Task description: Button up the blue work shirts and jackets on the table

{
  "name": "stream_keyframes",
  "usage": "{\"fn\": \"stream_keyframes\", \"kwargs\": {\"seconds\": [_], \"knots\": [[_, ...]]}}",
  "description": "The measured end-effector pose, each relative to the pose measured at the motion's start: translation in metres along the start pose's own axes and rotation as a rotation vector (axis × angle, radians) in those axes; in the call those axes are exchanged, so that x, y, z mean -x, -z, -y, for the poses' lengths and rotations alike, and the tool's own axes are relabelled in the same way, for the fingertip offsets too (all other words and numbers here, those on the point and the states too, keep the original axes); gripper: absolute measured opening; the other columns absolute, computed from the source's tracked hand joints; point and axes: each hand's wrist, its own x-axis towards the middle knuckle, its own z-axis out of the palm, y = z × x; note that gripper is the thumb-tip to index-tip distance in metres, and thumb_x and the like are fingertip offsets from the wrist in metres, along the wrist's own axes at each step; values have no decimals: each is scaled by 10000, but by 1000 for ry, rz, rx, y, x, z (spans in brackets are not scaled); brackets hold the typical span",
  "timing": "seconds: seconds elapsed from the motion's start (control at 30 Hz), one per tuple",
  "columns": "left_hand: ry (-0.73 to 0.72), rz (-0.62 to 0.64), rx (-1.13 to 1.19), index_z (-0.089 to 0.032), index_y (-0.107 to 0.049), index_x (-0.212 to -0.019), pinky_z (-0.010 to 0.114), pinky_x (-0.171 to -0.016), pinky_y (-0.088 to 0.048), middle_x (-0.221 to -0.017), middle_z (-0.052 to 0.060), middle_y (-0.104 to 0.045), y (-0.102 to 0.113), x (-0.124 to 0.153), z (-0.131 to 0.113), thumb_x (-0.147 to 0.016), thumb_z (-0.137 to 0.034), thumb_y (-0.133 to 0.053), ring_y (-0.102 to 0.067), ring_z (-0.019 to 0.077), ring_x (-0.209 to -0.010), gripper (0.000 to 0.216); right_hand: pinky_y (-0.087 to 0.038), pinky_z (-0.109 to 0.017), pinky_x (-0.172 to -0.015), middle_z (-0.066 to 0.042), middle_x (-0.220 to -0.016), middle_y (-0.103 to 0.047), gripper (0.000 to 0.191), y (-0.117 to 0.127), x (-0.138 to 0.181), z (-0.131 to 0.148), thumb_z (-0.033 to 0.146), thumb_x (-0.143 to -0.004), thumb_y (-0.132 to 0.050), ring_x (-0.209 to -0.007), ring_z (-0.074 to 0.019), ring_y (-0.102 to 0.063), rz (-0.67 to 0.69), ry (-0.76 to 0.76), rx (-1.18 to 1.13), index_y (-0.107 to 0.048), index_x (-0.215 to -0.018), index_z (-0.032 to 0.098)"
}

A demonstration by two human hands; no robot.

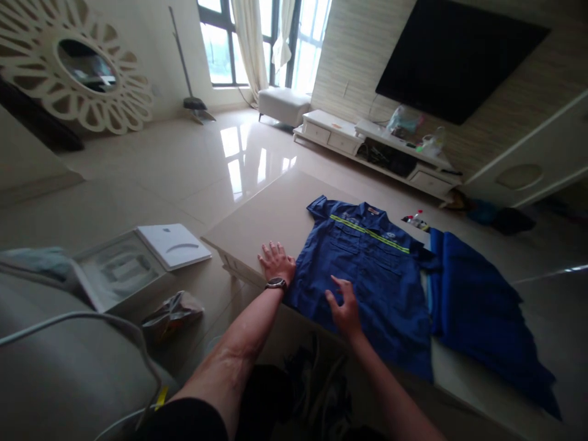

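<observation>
A blue short-sleeved work shirt (367,269) with a yellow-green reflective stripe lies spread flat, front up, on a beige low table (271,214). My left hand (277,262), with a watch on its wrist, rests flat on the table with fingers spread, touching the shirt's left edge. My right hand (343,304) lies on the lower part of the shirt, fingers stretched out. Neither hand holds anything. A second blue garment (478,306) lies bunched to the right of the shirt and hangs over the table's edge.
An open white box (138,260) and a crumpled bag (172,313) sit on the floor to the left. A grey sofa arm with a white cable (68,343) is at lower left. A TV stand (367,147) stands beyond the table, and small bottles (416,219) sit at the table's far edge.
</observation>
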Motion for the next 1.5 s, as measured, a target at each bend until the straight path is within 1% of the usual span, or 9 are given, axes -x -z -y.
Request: {"fn": "stream_keyframes", "kwargs": {"seconds": [0.07,0.17,0.23,0.3,0.47,0.73,1.27,1.4,1.5], "knots": [[-1,-17,-33,-77,-464,-1548,676,-1213,-203,-1660,223,-344,-2,0,0,-924,-328,-452,-205,434,-1558,673,-459,-530,-1102,-110,-1238,-659,357,75,8,-49,424,-965,-557,-1212,-296,-591,-61,102,269,-683,-1252,252],[0,-27,-56,-88,-474,-1543,674,-1211,-213,-1655,221,-355,-3,-1,0,-921,-340,-441,-218,429,-1556,671,-416,-575,-1156,-129,-1356,-639,421,183,40,-132,441,-970,-502,-1324,-334,-556,-78,86,579,-672,-1306,253],[5,-20,-58,-91,-470,-1545,672,-1212,-211,-1657,221,-352,-3,-2,1,-920,-343,-436,-218,426,-1558,675,-431,-568,-1149,-103,-1450,-610,480,232,68,-178,457,-967,-475,-1401,-339,-514,27,23,691,-639,-1385,287],[4,-15,-58,-95,-470,-1545,670,-1214,-203,-1656,219,-355,-3,-2,1,-923,-350,-426,-217,423,-1559,674,-471,-561,-1103,-66,-1514,-577,518,255,92,-207,449,-978,-442,-1449,-329,-479,122,-29,729,-572,-1467,339],[-4,-28,-98,-111,-482,-1531,670,-1203,-236,-1642,214,-382,-3,-2,3,-933,-391,-420,-262,413,-1543,663,-460,-551,-1094,-50,-1607,-479,547,254,110,-214,389,-1003,-426,-1505,-304,-413,142,-77,731,-472,-1548,364],[-15,-37,-138,-136,-494,-1511,677,-1174,-282,-1626,204,-408,-7,-6,6,-945,-447,-390,-287,425,-1520,654,-435,-508,-1120,-38,-1597,-493,545,251,107,-207,300,-981,-443,-1501,-263,-424,105,-95,670,-518,-1520,329],[-14,-41,-106,-118,-523,-1456,689,-1168,-265,-1607,227,-414,0,-3,1,-929,-423,-483,-308,439,-1498,610,-437,-523,-1120,-54,-1581,-513,559,249,105,-196,249,-948,-476,-1491,-275,-436,88,-102,642,-544,-1500,296],[60,-41,24,-175,-645,-1305,639,-1195,-279,-1549,177,-505,13,-2,1,-895,-424,-551,-371,404,-1470,488,-441,-512,-1117,-47,-1573,-523,548,249,104,-194,253,-946,-470,-1486,-267,-443,82,-104,638,-559,-1485,294],[185,-71,258,-168,-683,-1180,525,-1142,-409,-1354,155,-644,25,12,-3,-900,-345,-506,-546,327,-1307,375,-439,-507,-1123,-45,-1573,-524,544,249,105,-195,257,-947,-470,-1487,-263,-442,75,-96,638,-560,-1482,293]]}}
